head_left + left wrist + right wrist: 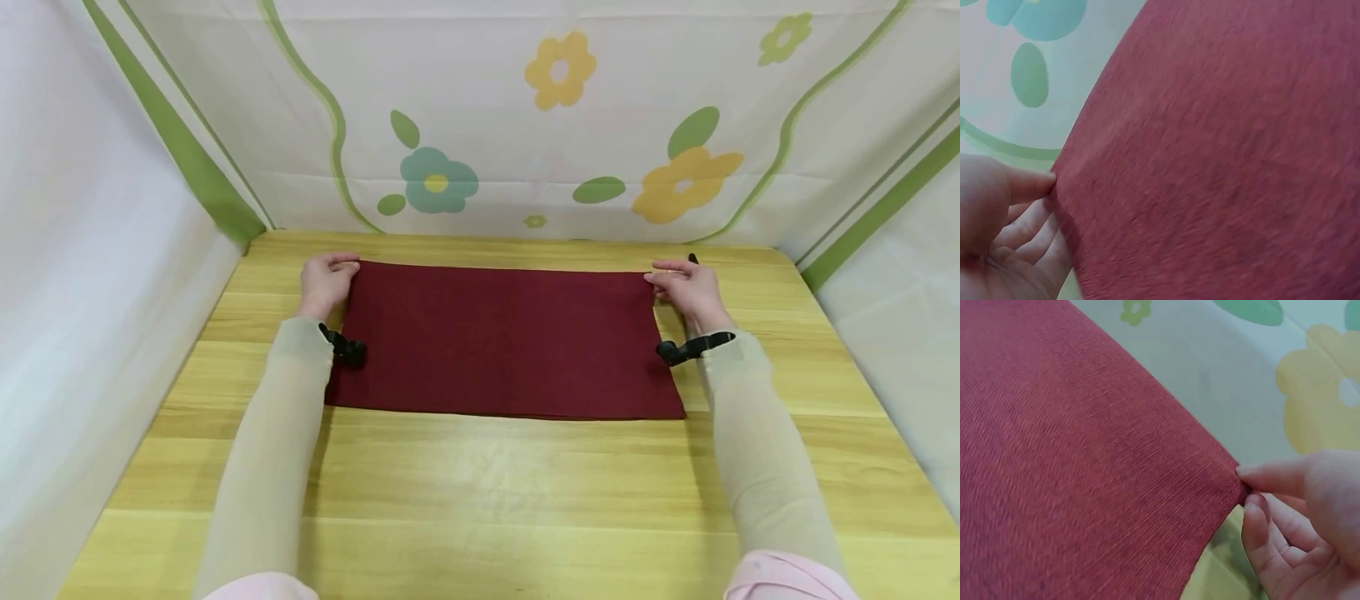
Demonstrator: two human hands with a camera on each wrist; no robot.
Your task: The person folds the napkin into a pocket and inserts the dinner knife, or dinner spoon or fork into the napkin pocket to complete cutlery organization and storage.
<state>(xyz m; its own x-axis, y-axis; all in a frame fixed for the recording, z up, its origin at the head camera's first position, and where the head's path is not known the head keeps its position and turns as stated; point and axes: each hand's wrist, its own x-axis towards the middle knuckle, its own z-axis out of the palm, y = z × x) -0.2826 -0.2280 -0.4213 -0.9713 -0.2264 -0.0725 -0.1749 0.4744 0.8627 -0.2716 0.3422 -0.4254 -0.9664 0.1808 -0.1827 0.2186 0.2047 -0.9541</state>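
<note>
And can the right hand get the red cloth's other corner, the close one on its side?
Probably yes, if the right hand lets go of the red cloth it pinches. The near corner there looks uncovered, with nothing lying on it.

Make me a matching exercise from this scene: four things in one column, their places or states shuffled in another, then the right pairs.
Things
1. The person's bare left hand
2. The person's bare right hand
3. The dark red rectangular cloth
4. The blue-green flower with a yellow centre

Places or states
A. Spread between the two hands
B. Pinching the cloth's far right corner
C. Printed on the white fabric backdrop
D. Pinching the cloth's far left corner

Pairs: 1-D, 2-B, 3-A, 4-C
</note>
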